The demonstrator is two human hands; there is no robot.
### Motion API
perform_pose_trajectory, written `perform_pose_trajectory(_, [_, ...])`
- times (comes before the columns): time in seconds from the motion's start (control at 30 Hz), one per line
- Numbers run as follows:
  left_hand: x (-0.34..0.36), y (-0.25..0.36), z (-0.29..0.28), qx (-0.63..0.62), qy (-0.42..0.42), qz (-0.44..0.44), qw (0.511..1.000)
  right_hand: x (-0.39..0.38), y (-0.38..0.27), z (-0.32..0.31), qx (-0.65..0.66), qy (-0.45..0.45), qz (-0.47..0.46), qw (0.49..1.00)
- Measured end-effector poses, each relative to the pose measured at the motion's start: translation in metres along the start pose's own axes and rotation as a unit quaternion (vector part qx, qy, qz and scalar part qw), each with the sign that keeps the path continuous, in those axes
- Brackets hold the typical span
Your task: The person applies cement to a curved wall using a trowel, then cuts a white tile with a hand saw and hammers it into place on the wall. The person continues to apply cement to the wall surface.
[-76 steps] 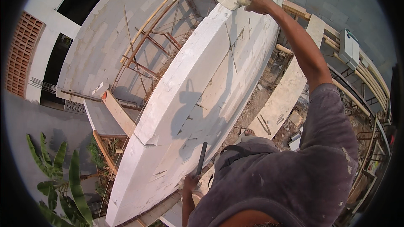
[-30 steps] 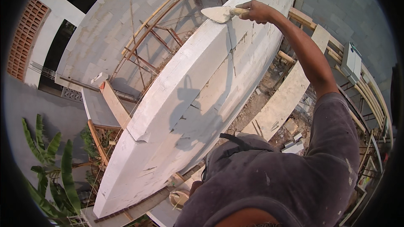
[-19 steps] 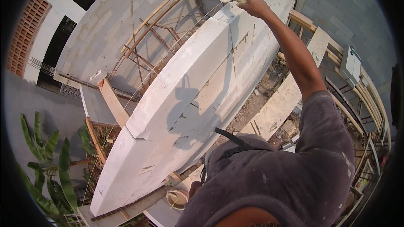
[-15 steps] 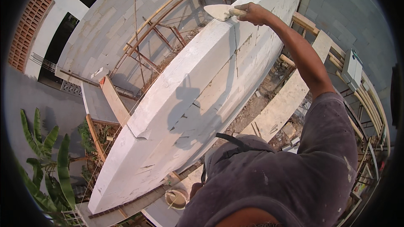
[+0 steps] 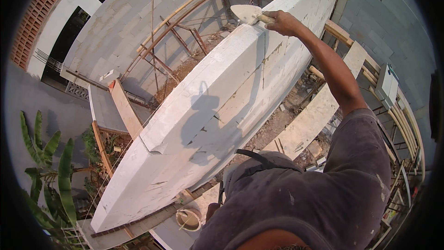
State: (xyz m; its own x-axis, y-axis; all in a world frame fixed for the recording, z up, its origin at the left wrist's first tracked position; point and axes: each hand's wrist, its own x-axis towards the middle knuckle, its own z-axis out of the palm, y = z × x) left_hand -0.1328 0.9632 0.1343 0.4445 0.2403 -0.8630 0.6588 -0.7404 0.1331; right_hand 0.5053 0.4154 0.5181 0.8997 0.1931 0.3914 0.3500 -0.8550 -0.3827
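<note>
My right hand [image 5: 284, 23] is closed round the handle of a trowel [image 5: 245, 13] at the far part of the white block wall [image 5: 199, 92]. The trowel's pale, rounded blade lies at the wall's top edge, tilted over the far side; I cannot tell how firmly it touches. Of my left hand [image 5: 212, 210] only a small part shows beside my shirt, low in the picture, and its fingers are hidden. Nearest to it stands a round bucket [image 5: 196, 213] with pale stuff inside and a stick leaning in it.
A plank walkway [image 5: 307, 120] runs along the wall's right side over rubble. Metal scaffolding [image 5: 173, 37] stands beyond the wall. White blocks [image 5: 386, 83] rest on poles at the right. Leafy plants [image 5: 67, 180] grow at the lower left, near a thin string line.
My view has shifted slightly, so most of the scene sits a little differently. The trowel stays in my right hand near the same stretch of the wall's top, its blade turned slightly.
</note>
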Motion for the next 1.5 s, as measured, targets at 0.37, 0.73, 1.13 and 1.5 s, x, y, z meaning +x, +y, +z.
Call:
perform_pose_trajectory(0.37, [0.002,0.0,-0.006,0.008,-0.007,-0.003,1.0,0.005,-0.012,-0.043,0.131,-0.02,0.188,0.973])
perform_pose_trajectory(0.73, [0.016,0.013,-0.013,0.017,-0.001,0.01,1.0,-0.014,-0.038,-0.029,0.183,-0.147,0.15,0.96])
perform_pose_trajectory(1.13, [0.016,0.01,-0.004,0.026,-0.009,0.018,0.999,-0.031,0.001,-0.063,0.154,-0.009,0.185,0.97])
perform_pose_trajectory(1.5, [0.022,0.009,-0.028,0.055,-0.002,0.03,0.998,-0.058,-0.022,-0.063,0.081,-0.113,0.135,0.981])
